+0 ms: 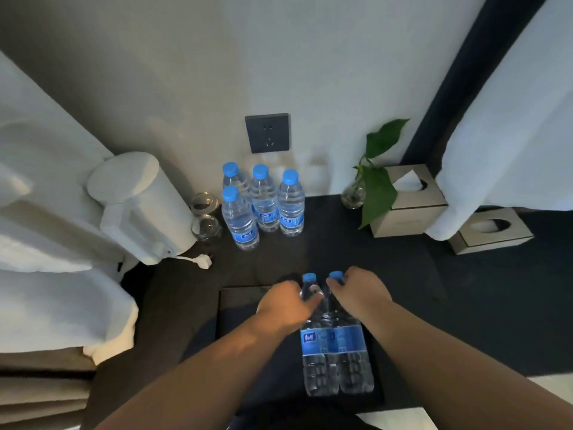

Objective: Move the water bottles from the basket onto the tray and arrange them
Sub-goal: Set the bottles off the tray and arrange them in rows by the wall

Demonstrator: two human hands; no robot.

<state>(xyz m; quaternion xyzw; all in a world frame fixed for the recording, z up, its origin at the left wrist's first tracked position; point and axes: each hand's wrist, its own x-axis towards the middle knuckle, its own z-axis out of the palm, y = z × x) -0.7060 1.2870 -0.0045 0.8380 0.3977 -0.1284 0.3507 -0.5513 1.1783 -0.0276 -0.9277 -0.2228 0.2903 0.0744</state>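
Two clear water bottles with blue caps and blue labels stand side by side, touching, in a dark rectangular container [229,305] at the near edge of the dark table. My left hand [286,305] grips the neck of the left bottle [313,339]. My right hand [359,293] grips the right bottle [348,339] just under its cap. Whether the dark container is the basket or the tray cannot be told. Several more bottles [263,206] of the same kind stand upright in a cluster at the back, by the wall.
A white electric kettle [139,206] with a loose plug stands at the left, two glasses [206,218] beside it. A wall socket [268,133] is above the bottles. A plant in a glass vase [372,187] and two tissue boxes [409,203] sit at the back right.
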